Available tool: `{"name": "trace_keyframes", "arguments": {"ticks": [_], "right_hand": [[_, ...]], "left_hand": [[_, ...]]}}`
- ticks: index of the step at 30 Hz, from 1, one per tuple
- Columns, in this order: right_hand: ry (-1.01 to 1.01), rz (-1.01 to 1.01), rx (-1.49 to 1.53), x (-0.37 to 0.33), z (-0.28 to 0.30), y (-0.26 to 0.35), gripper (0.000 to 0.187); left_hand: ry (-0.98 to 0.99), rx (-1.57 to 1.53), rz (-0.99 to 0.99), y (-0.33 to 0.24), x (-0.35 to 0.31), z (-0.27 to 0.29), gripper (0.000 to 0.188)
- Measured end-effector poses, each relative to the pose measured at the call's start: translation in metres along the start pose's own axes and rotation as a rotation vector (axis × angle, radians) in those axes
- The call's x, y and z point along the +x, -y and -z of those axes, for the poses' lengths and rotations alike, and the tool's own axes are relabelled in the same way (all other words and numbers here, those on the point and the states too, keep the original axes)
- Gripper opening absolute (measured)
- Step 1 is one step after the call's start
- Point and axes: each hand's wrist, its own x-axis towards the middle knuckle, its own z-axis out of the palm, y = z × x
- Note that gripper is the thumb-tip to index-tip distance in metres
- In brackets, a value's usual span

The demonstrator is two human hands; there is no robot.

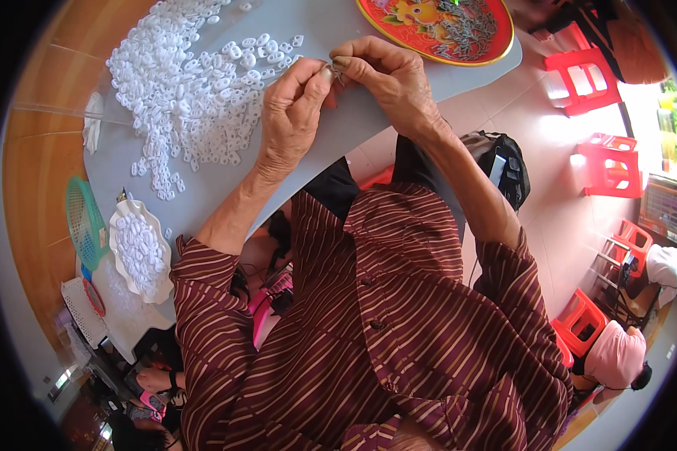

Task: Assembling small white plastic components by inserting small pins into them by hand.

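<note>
Above the grey table (316,154), my left hand (292,113) and my right hand (395,81) meet fingertip to fingertip. Both are closed in a pinch. Whatever sits between the fingertips is tiny and mostly hidden, so I cannot name it. A large spread of small white oval plastic pieces with holes (180,90) lies left of my left hand. Beyond my right hand, a round red tray (470,64) with a yellow rim and a painted pattern holds many small grey metal pieces (470,34).
At the left, a scalloped white dish (156,295) holds more white pieces, beside a green mesh basket (83,218). Red plastic stools (583,75) and a black bag (513,169) stand on the tiled floor to the right. Other people sit at lower left and lower right.
</note>
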Motion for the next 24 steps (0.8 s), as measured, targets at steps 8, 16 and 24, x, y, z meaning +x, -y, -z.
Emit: {"name": "trace_keyframes", "arguments": {"ticks": [8,16,24], "right_hand": [[0.000,0.001,-0.213,0.001,0.000,0.008,0.020],[-0.064,-0.072,-0.337,0.001,-0.003,0.013,0.025],[0.018,-0.039,-0.242,0.004,0.002,0.007,0.022]], "left_hand": [[0.069,-0.147,0.016,0.004,0.001,0.001,0.015],[0.070,-0.190,0.039,0.000,0.002,0.002,0.015],[0.059,-0.243,0.100,-0.002,0.001,0.003,0.018]]}}
